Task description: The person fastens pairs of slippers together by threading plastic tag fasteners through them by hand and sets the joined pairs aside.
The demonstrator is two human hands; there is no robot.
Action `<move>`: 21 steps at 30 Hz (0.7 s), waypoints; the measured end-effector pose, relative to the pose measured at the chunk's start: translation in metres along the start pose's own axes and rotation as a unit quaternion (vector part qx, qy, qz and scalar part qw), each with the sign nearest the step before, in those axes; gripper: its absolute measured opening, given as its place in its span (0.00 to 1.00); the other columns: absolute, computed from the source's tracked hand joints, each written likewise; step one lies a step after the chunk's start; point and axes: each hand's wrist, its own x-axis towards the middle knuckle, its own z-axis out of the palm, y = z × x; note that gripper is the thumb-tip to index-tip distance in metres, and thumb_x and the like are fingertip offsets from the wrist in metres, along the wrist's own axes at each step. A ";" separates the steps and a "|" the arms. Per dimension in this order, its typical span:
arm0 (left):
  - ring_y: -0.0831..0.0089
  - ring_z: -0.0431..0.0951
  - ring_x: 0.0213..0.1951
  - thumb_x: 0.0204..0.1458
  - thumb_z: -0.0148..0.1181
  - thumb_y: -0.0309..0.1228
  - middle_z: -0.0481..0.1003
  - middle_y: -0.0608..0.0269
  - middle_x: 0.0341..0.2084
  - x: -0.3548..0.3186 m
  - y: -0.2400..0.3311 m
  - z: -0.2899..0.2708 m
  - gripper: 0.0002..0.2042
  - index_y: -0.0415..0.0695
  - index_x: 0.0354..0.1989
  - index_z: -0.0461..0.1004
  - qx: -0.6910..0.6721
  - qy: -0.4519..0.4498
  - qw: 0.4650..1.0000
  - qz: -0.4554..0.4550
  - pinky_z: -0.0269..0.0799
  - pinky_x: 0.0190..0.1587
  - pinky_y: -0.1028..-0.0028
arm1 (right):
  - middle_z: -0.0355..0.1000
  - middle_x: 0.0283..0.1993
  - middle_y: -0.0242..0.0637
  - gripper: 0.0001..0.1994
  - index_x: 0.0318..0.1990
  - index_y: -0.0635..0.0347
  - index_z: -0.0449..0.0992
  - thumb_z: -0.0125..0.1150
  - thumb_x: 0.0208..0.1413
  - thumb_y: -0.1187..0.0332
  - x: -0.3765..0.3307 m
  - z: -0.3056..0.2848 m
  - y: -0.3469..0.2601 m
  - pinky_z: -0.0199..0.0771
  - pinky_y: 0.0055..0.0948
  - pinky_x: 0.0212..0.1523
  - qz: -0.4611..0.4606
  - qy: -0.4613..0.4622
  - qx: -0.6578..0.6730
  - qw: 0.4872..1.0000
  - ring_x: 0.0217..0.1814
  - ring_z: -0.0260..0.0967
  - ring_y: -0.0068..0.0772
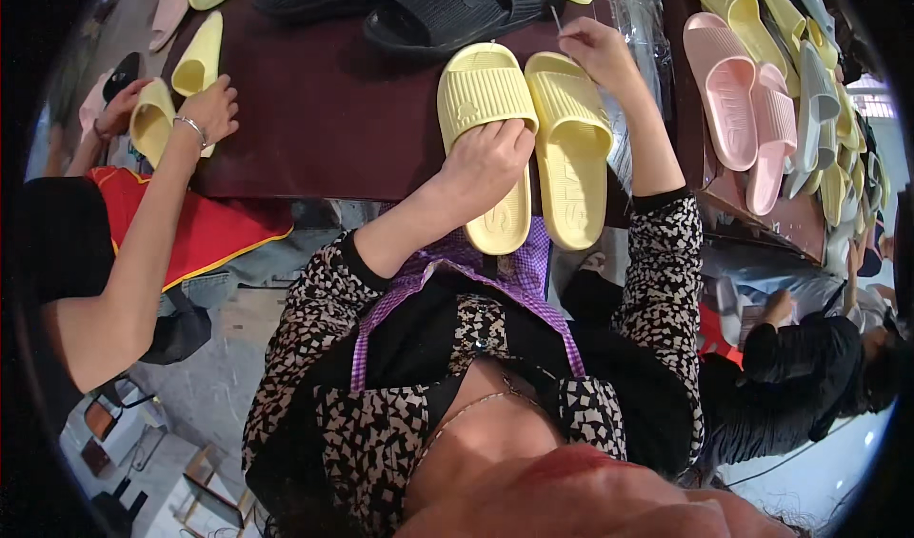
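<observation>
Item: yellow slide pair [528,143], soles up, side by side on the dark counter [324,109]. My left hand [490,162] presses them flat, steadying them; my right hand [595,48] pinches a thin needle-like tool [555,19] above their far end.

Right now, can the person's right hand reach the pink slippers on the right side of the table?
Probably yes. The right hand is raised at the top of the yellow slippers, pinching a thin pin-like tool. The pink slippers lie just beside it, with only clear plastic wrap between.

Bare tabletop [324,109] left of yellow slippers [486,109]
</observation>
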 end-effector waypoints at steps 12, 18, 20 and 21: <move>0.65 0.73 0.34 0.42 0.50 0.23 0.68 0.58 0.30 -0.001 0.003 -0.003 0.06 0.39 0.30 0.67 -0.028 -0.009 0.999 -0.013 0.71 0.36 0.71 | 0.71 0.36 0.28 0.03 0.33 0.64 0.71 0.54 0.52 0.80 0.032 0.045 -0.032 0.67 0.19 0.43 -0.132 -0.188 0.128 0.965 0.40 0.66 0.17; 0.65 0.73 0.34 0.41 0.50 0.23 0.68 0.57 0.30 -0.001 0.003 -0.004 0.06 0.39 0.30 0.67 -0.025 -0.003 1.000 -0.014 0.71 0.36 0.71 | 0.69 0.31 0.28 0.04 0.33 0.63 0.71 0.54 0.50 0.81 0.030 0.047 -0.036 0.66 0.20 0.42 -0.127 -0.184 0.065 0.973 0.37 0.65 0.18; 0.64 0.73 0.33 0.41 0.50 0.23 0.68 0.57 0.30 -0.001 0.003 -0.005 0.06 0.39 0.29 0.67 -0.025 0.002 1.000 -0.013 0.71 0.36 0.70 | 0.69 0.30 0.28 0.05 0.33 0.62 0.71 0.54 0.50 0.81 0.029 0.048 -0.036 0.67 0.20 0.41 -0.125 -0.180 0.064 0.974 0.37 0.65 0.18; 0.64 0.73 0.33 0.41 0.50 0.23 0.68 0.57 0.30 -0.001 0.003 -0.005 0.06 0.39 0.29 0.67 -0.024 0.001 1.000 -0.012 0.71 0.36 0.70 | 0.69 0.30 0.28 0.05 0.34 0.61 0.72 0.54 0.50 0.81 0.029 0.048 -0.036 0.67 0.20 0.41 -0.123 -0.176 0.062 0.975 0.37 0.65 0.18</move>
